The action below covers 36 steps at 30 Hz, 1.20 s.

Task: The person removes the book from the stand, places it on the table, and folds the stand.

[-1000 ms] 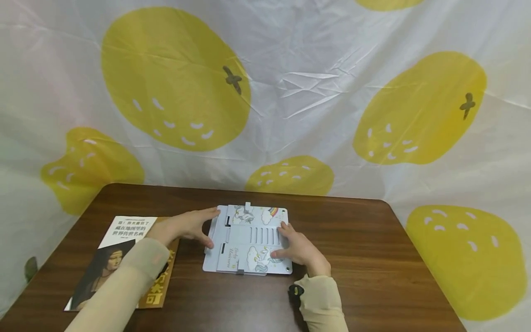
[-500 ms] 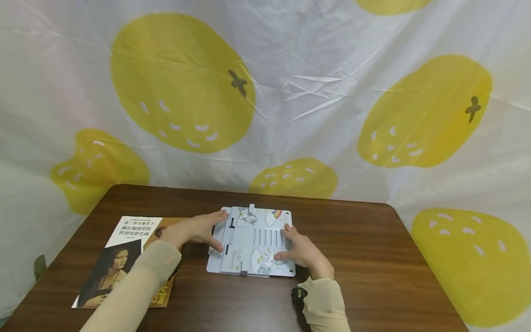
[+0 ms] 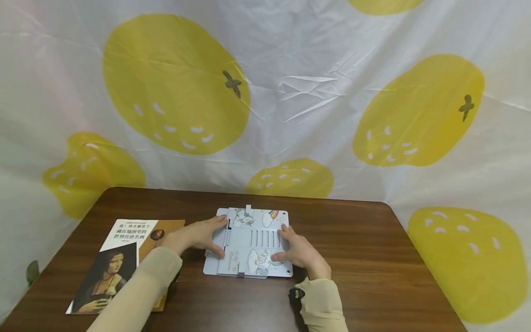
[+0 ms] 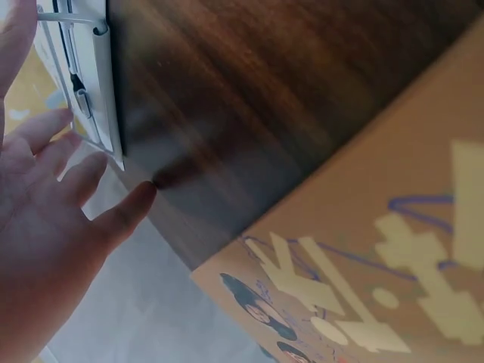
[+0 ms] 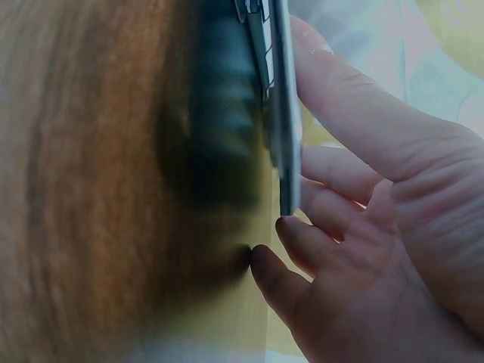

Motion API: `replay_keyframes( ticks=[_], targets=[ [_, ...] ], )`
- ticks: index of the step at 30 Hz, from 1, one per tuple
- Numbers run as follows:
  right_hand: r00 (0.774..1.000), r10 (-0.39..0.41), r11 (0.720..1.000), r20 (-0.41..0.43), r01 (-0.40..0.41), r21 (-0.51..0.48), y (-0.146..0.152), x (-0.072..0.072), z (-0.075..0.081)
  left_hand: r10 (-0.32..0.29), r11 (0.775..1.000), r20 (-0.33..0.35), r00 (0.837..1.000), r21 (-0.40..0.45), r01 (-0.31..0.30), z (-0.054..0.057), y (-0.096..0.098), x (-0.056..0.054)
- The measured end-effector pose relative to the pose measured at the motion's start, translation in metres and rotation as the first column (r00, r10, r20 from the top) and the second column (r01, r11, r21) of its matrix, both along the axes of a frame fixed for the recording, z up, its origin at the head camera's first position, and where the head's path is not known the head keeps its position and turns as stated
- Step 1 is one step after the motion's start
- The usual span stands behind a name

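Observation:
A white folding book stand [image 3: 241, 237] with unicorn and rainbow prints and a row of slots lies flat on the wooden table. Over its left part my left hand [image 3: 192, 237] spreads, fingers and thumb touching the panel. My right hand [image 3: 304, 251] rests at the right edge, its thumb on the lower unicorn print and its fingertips near the slots. In the left wrist view the stand [image 4: 104, 91] is seen along its side, the fingers reaching its edge and the little finger down by the table. The right wrist view shows the stand's thin edge [image 5: 284, 113] beside the thumb.
A book [image 3: 103, 276] with a painted portrait on its cover lies on the left, partly under the left forearm. The table [image 3: 373, 258] extends to the right of the stand. Behind it hangs a white curtain [image 3: 290, 115] with yellow fruit shapes.
My left hand has shifted rightward, from the stand's left edge farther onto its panel. My right hand stays in place at the right edge.

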State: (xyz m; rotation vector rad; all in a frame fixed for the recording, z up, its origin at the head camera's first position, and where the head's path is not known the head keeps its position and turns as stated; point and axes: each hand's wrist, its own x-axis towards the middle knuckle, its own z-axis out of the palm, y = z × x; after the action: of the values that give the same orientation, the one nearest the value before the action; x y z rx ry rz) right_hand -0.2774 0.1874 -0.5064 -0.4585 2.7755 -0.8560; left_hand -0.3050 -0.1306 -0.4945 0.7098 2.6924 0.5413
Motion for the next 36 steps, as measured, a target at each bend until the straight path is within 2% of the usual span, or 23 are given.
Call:
replay_keyframes(
  ticks=[14,20,30,36],
  targets=[
    [1.000,-0.007,1.000,0.003,0.007,-0.020,-0.003,0.000,0.002,0.047,0.999,0.029,0.999,-0.016,-0.046,0.001,0.004,0.003],
    [1.000,-0.011,1.000,0.005,0.011,-0.012,-0.003,0.000,0.001,0.042,0.998,0.012,0.999,-0.046,-0.042,0.000,0.008,0.002],
    [1.000,-0.005,1.000,-0.010,0.005,-0.007,0.001,-0.002,-0.001,0.044,0.998,0.018,0.999,-0.038,-0.043,-0.003,0.013,0.003],
    [1.000,0.003,1.000,-0.008,-0.004,-0.018,-0.001,-0.001,0.001,0.101,0.995,0.033,0.994,-0.020,-0.101,-0.003,0.014,0.010]
  ],
)
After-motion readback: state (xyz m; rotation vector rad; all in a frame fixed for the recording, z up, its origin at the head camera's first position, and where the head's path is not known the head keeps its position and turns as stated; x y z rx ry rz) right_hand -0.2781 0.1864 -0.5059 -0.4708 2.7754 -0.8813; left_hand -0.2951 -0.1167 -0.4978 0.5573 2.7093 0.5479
